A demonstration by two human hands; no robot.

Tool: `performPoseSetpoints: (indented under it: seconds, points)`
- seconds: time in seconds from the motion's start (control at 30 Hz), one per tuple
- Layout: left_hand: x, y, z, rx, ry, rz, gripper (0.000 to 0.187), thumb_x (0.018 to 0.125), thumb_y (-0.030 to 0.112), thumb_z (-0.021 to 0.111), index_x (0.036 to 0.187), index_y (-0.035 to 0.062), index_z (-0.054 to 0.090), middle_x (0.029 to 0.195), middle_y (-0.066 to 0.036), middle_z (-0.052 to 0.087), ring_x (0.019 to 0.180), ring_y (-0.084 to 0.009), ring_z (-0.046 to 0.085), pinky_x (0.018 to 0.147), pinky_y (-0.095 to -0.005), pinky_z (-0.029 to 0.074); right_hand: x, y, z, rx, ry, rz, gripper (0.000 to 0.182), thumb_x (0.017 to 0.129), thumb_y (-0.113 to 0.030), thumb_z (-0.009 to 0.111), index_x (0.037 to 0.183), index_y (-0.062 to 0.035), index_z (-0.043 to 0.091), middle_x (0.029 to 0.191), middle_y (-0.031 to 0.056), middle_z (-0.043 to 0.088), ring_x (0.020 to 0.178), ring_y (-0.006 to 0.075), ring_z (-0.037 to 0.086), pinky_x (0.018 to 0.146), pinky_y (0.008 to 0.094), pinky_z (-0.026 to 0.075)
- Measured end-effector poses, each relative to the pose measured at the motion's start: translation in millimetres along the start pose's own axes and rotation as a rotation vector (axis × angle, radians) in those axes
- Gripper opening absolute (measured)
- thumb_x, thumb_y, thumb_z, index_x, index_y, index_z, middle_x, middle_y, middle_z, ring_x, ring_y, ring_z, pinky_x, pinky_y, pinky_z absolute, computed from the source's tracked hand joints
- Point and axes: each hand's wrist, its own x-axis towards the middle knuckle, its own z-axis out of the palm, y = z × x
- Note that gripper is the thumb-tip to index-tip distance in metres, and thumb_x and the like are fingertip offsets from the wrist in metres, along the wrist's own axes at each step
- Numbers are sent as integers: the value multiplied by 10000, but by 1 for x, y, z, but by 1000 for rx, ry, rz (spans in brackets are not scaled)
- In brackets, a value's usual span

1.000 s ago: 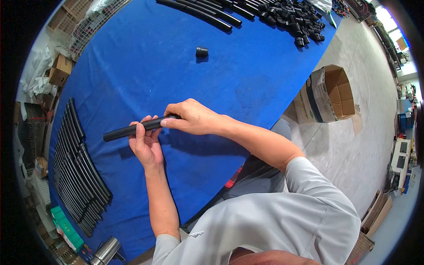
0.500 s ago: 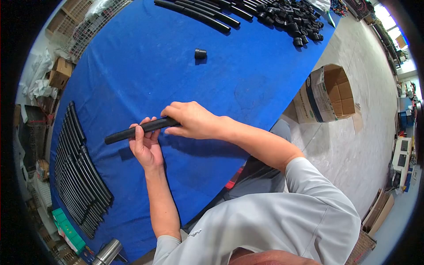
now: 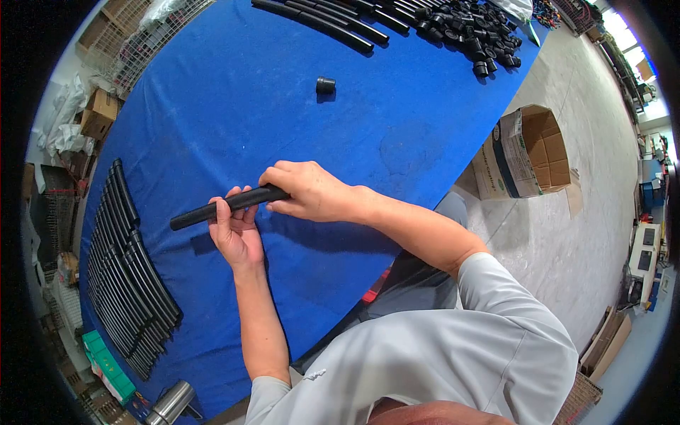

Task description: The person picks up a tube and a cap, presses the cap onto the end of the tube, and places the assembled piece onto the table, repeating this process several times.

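Observation:
A black tube [image 3: 195, 218] is held slantwise above the blue cloth, its free end pointing left. Around its middle, the thumb and fingers of my left hand [image 3: 239, 234] are closed from below. My right hand [image 3: 312, 193] grips the tube's right end, and the fingers cover that end, so whether a cap sits there is hidden. Beyond my hands, a single black cap [image 3: 325, 86] lies alone on the cloth.
Rows of black tubes [image 3: 131, 276] lie at the left of the blue table [image 3: 234, 120]. More tubes [image 3: 319, 25] and a heap of black caps [image 3: 474, 35] are at the far side. An open cardboard box [image 3: 506, 159] stands right; a metal cup [image 3: 172, 404] and green box [image 3: 108, 367] sit lower left.
Both hands keep their hold on the tube, with only a slight shift of the right fingers. The whole view has moved a few pixels.

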Motion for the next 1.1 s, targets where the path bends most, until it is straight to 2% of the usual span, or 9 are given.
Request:
performPoseSetpoints:
  seconds: [0.07, 0.2, 0.33, 0.43, 0.63, 0.73, 0.83, 1.03, 1.1]
  points:
    - [0, 2, -3, -37, -73, -18, 143, 1030, 167, 593, 1132, 72, 627, 1143, -210, 709, 1092, -353, 699, 924, -457, 620, 3, 1, -6, 109, -52, 45, 345, 847, -272, 775, 1034, -5, 660, 764, 152, 657, 697, 316, 663, 627, 388, 511]
    - [-3, 4, 5, -54, -61, -18, 144, 1029, 163, 593, 1127, 76, 651, 1151, -205, 713, 1116, -353, 690, 956, -461, 604, 11, -12, -19, 343, -273, 528, 372, 842, -294, 781, 1037, 1, 666, 688, 129, 654, 628, 291, 665, 584, 393, 499]
    - [0, 3, -1, -47, -62, -19, 141, 1028, 150, 591, 1135, 80, 648, 1142, -199, 718, 1120, -354, 688, 958, -463, 603, 3, -5, -1, 35, 87, 6, 341, 836, -303, 765, 963, 1, 675, 741, 177, 675, 730, 396, 683, 677, 471, 535]
    - [0, 3, -2, -23, -74, -19, 141, 1026, 145, 592, 1138, 79, 646, 1141, -198, 718, 1119, -352, 689, 955, -464, 605, 0, -3, -1, -34, 14, 6, 357, 840, -296, 762, 1001, 5, 660, 808, 200, 676, 785, 405, 675, 708, 482, 526]
    - [-1, 4, 1, 19, -53, -20, 137, 1028, 146, 590, 1132, 67, 630, 1130, -203, 714, 1094, -353, 700, 903, -457, 629, 8, -2, -11, 37, -261, 322, 378, 840, -275, 765, 1079, -11, 640, 910, 195, 669, 849, 397, 668, 720, 488, 520]
    - [-1, 2, 6, 36, -9, 2, 132, 1030, 139, 581, 1129, 53, 601, 1115, -219, 705, 1065, -362, 711, 850, -445, 657, 1, 5, -1, -89, 67, -91, 340, 883, -295, 756, 1056, -12, 682, 786, 155, 671, 696, 325, 664, 623, 418, 504]
    - [0, 2, 3, 29, -15, 3, 142, 1030, 147, 582, 1137, 55, 602, 1120, -213, 706, 1070, -362, 709, 851, -441, 657, 0, 5, 0, -117, 37, -148, 354, 880, -307, 759, 1061, -11, 688, 761, 147, 671, 683, 319, 663, 616, 395, 507]
    - [0, 2, -1, -5, -42, -14, 151, 1030, 157, 583, 1145, 64, 613, 1130, -203, 707, 1082, -356, 706, 859, -437, 653, 13, -16, -27, 391, -360, 555, 359, 854, -220, 757, 1125, -20, 632, 886, 148, 636, 792, 336, 649, 683, 418, 517]
    - [0, 3, 0, -15, -18, -21, 150, 1030, 155, 583, 1144, 65, 616, 1131, -204, 707, 1083, -353, 706, 862, -439, 653, 7, -10, -16, 160, -167, 184, 311, 847, -218, 741, 1056, -15, 632, 879, 174, 652, 811, 373, 659, 706, 465, 516]
